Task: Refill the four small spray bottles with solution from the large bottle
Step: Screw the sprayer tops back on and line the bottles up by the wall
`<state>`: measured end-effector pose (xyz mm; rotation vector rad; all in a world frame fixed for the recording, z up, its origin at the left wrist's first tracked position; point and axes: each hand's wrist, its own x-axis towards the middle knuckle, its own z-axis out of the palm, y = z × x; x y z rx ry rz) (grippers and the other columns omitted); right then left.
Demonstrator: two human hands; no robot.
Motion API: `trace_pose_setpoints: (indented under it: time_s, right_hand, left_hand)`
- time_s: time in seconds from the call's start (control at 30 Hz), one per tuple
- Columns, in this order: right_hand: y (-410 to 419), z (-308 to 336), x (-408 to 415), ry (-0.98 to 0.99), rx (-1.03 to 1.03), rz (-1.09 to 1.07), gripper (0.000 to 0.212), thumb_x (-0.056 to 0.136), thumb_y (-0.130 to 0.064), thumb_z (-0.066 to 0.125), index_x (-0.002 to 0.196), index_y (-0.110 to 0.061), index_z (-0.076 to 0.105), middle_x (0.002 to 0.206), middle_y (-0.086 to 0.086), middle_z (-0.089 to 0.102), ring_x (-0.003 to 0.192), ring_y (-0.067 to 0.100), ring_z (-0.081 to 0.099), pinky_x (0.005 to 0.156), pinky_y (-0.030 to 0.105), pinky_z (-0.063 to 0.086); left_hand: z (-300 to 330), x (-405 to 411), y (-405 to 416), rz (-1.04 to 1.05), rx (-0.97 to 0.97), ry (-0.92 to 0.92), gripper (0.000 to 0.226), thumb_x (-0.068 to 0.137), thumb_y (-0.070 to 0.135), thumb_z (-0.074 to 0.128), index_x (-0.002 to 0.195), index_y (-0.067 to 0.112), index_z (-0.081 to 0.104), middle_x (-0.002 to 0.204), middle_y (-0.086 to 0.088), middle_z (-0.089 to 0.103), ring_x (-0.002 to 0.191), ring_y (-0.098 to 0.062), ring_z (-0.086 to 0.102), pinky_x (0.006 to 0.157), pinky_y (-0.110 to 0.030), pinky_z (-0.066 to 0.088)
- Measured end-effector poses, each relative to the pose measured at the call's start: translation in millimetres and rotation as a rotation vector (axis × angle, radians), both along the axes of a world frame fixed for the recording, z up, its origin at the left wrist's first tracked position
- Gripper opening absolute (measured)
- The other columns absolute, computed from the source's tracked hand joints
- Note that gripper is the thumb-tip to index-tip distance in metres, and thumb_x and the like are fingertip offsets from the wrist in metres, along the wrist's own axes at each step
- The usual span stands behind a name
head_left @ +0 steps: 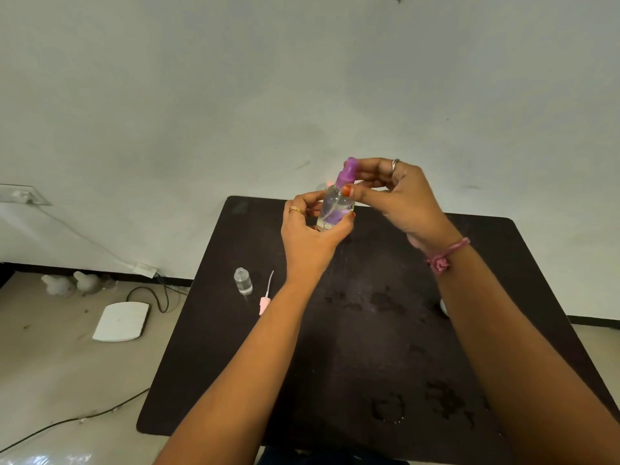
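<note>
She's got one small spray bottle (334, 209) held up over the far edge of the dark table (369, 330), left hand (307, 229) wrapped round the clear body and right hand (399, 193) pinching the purple pump top (347, 174). Looks light, and probably slick given the wet patches on the table, so I'd hold the body firmly and twist only at the collar. Another clear bottle (243, 281) stands uncapped near the table's left edge, its pink sprayer (265, 302) lying just beside it.
</note>
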<state>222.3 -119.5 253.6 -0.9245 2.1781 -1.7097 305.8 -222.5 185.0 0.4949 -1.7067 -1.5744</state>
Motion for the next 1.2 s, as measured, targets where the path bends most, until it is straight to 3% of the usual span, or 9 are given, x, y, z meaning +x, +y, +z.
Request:
trace_pose_setpoints:
  time_s: [0.1,0.2,0.3,0.5,0.67,0.83,0.93,1.03,1.2]
  right_hand:
    - [-7,-5,4,-0.051,-0.033,-0.114,0.039,0.069,-0.022,0.083,0.103,-0.017,0.065,0.084,-0.003,0.065,0.072,0.006,0.059,0.069,0.019,0.053]
    - [-6,-7,3,-0.076,0.032,-0.055,0.054,0.072,-0.027,0.081,0.121,-0.022,0.057,0.112,-0.008,0.063,0.097,0.004,0.058,0.077,0.015,0.052]
    - [-4,-10,-1,-0.156,-0.047,0.06,0.058,0.08,-0.011,0.073,0.133,-0.015,0.051,0.126,0.0,0.062,0.116,0.011,0.057,0.094,0.028,0.051]
    - [-13,-16,1,-0.177,-0.113,-0.076,0.054,0.07,-0.014,0.082,0.12,-0.012,0.061,0.103,0.005,0.067,0.096,0.017,0.064,0.081,0.029,0.056]
    - [-5,-20,-5,-0.306,-0.177,0.068,0.056,0.077,-0.01,0.074,0.129,-0.011,0.055,0.122,0.006,0.064,0.115,0.016,0.06,0.094,0.031,0.051]
    - [-8,-25,2,-0.316,-0.287,-0.053,0.049,0.072,-0.004,0.077,0.118,-0.008,0.061,0.095,0.006,0.07,0.092,0.018,0.068,0.077,0.028,0.056]
    - [-10,-27,0,-0.367,-0.307,0.029,0.062,0.069,-0.012,0.076,0.128,-0.01,0.055,0.111,0.006,0.066,0.107,0.017,0.063,0.088,0.031,0.053]
    - [-9,-27,-3,-0.402,-0.334,0.122,0.051,0.081,-0.002,0.067,0.129,-0.007,0.053,0.125,0.01,0.062,0.117,0.02,0.059,0.096,0.033,0.05]
    - [-16,-30,0,-0.318,-0.332,-0.037,0.043,0.072,-0.001,0.077,0.112,-0.009,0.063,0.103,0.006,0.069,0.096,0.015,0.066,0.079,0.026,0.055]
  left_hand:
    - [-2,-1,1,-0.003,0.004,-0.013,0.048,0.073,0.02,0.081,0.102,0.039,0.049,0.113,0.0,0.058,0.097,-0.011,0.06,0.074,-0.007,0.048]
    - [-4,-3,1,-0.009,0.018,0.002,0.046,0.074,0.019,0.081,0.106,0.033,0.051,0.113,0.0,0.059,0.097,-0.009,0.061,0.076,-0.006,0.048]
    - [-4,-5,2,-0.012,0.016,0.007,0.046,0.073,0.019,0.082,0.103,0.037,0.05,0.113,-0.002,0.059,0.097,-0.009,0.061,0.075,-0.007,0.048]
    - [-7,-6,1,-0.014,0.024,-0.02,0.046,0.073,0.02,0.082,0.108,0.028,0.052,0.111,0.001,0.06,0.096,-0.007,0.061,0.078,-0.008,0.049]
    - [-6,-5,1,-0.013,0.021,-0.001,0.046,0.072,0.018,0.083,0.101,0.036,0.051,0.109,-0.002,0.06,0.093,-0.005,0.061,0.074,-0.009,0.048]
    - [-6,-7,4,-0.019,0.02,-0.014,0.047,0.072,0.019,0.083,0.101,0.035,0.05,0.109,0.0,0.059,0.093,-0.003,0.061,0.074,-0.007,0.048]
    - [-7,-8,4,-0.011,0.027,-0.01,0.046,0.072,0.02,0.083,0.102,0.036,0.051,0.109,0.0,0.06,0.093,-0.005,0.061,0.074,-0.009,0.049]
    - [-9,-9,2,-0.003,0.012,-0.014,0.045,0.071,0.019,0.083,0.101,0.034,0.052,0.108,-0.003,0.06,0.091,-0.003,0.061,0.074,-0.01,0.049]
    - [-12,-11,2,0.0,-0.01,-0.027,0.046,0.071,0.019,0.083,0.099,0.037,0.051,0.108,-0.003,0.059,0.093,-0.006,0.061,0.077,-0.009,0.048]
